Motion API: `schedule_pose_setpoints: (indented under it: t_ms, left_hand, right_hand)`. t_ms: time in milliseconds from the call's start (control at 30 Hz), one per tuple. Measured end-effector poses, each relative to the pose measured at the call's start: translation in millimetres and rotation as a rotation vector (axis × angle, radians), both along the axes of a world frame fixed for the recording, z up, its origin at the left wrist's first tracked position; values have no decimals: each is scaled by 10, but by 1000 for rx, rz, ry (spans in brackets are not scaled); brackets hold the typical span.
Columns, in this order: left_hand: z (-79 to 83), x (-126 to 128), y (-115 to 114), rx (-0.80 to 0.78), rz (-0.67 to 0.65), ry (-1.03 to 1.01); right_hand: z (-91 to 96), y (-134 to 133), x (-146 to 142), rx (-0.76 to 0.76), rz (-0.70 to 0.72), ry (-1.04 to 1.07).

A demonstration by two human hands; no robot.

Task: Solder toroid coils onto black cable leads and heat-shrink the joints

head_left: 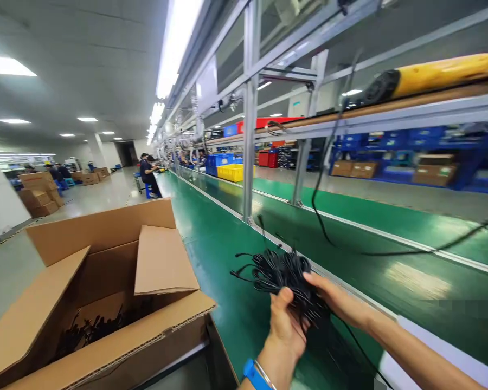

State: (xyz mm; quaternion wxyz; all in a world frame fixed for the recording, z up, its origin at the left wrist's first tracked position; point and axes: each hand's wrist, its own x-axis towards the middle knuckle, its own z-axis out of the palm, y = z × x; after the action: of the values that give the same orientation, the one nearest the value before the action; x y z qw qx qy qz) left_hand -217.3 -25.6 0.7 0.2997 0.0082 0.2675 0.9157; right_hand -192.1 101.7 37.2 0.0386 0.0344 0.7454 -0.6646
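Note:
A bundle of black cables is held up over the green bench top, its loops and small connector ends sticking out to the left. My left hand grips it from below, thumb across the front; a blue wristband sits on that wrist. From the right, my right hand closes on the bundle's side, with most of its fingers hidden behind the cables. Left of my hands stands an open cardboard box with its flaps up, and dark cable-like pieces lie inside it.
The green bench runs far ahead beside a metal frame. A black cord hangs down from the shelf, where a yellow tool lies. A yellow bin stands farther along. A seated co-worker is in the distance.

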Motion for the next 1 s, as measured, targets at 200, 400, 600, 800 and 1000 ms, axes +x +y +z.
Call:
schedule_pose_setpoints:
  t_ms: [200, 400, 600, 800, 1000]
  left_hand:
    - [113, -72, 82, -12, -141, 44]
    - [314, -135, 273, 138, -55, 362]
    - [348, -375, 342, 75, -8, 422]
    - [171, -595, 640, -3, -48, 430]
    - [-88, -639, 1616, -136, -123, 374]
  right_hand:
    - [172, 536, 187, -176, -43, -7]
    - [-186, 507, 671, -327, 208, -230]
    - [-267, 166, 931, -239, 449, -393]
    - [12, 887, 884, 137, 188, -454]
    - [296, 1838, 739, 562, -124, -567]
